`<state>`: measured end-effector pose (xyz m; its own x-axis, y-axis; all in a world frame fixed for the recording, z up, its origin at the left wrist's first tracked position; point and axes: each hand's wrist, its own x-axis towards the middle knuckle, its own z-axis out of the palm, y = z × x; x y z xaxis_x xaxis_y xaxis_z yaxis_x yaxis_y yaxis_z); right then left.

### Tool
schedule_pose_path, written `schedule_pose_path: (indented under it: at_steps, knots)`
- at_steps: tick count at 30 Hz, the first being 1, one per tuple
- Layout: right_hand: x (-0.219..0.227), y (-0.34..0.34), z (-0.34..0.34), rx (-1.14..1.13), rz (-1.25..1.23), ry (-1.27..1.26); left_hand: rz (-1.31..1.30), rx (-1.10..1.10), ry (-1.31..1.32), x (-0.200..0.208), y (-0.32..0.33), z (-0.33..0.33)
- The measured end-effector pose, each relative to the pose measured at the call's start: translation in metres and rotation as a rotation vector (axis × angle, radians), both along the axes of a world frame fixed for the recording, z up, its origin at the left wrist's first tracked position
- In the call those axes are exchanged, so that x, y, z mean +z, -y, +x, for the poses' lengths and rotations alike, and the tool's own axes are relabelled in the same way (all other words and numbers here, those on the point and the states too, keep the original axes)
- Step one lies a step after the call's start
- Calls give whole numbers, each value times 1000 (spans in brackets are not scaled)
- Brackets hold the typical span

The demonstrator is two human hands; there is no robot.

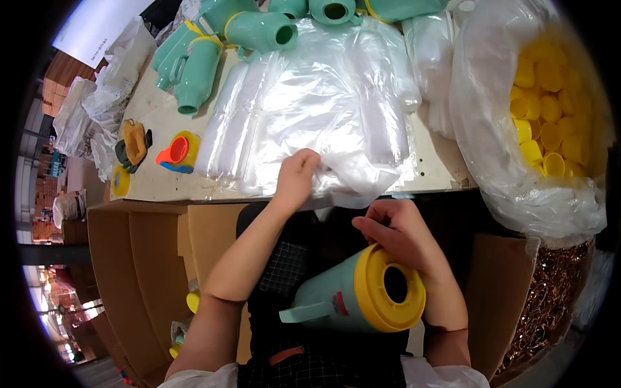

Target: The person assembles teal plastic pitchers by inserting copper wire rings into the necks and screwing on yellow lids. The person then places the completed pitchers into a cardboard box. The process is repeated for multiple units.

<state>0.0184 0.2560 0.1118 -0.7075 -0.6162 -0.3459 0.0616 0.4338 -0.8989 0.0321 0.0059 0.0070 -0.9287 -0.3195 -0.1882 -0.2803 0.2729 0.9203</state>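
Observation:
My left hand [299, 173] is closed on the near edge of a clear plastic bag [359, 174], whose loose film bunches up to the right of the fingers. The bag lies over a stack of clear bags [310, 97] on the table. My right hand [396, 226] hangs just below the table edge, fingers curled in, with nothing visible between them. Under its wrist, a pale green jug [336, 284] with a yellow lid [372, 297] lies tilted on my lap, its round opening facing right. The right forearm rests against the lid.
Green jugs [197, 71] with yellow straps lie along the far table [433, 165]. A tape roll [184, 150] and gloves [134, 145] sit at left. A bag of yellow caps [550, 123] stands at right. Cardboard boxes [149, 278] flank me, the right one holding coppery scraps [550, 317].

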Motion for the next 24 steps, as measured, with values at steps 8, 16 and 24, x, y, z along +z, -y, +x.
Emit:
schedule_pose_path:
  at_steps: [8, 16, 24]
  knots:
    - [-32, 1, 7, -485, -316, 37, 680, 5, -158, 67, -62, 43]
    - [-23, 5, 14, -347, -234, -190, 304, -327, -453, 91, -56, 72]
    - [-74, -18, 14, -523, -674, 45, 483, -277, -406, 79, -76, 57]
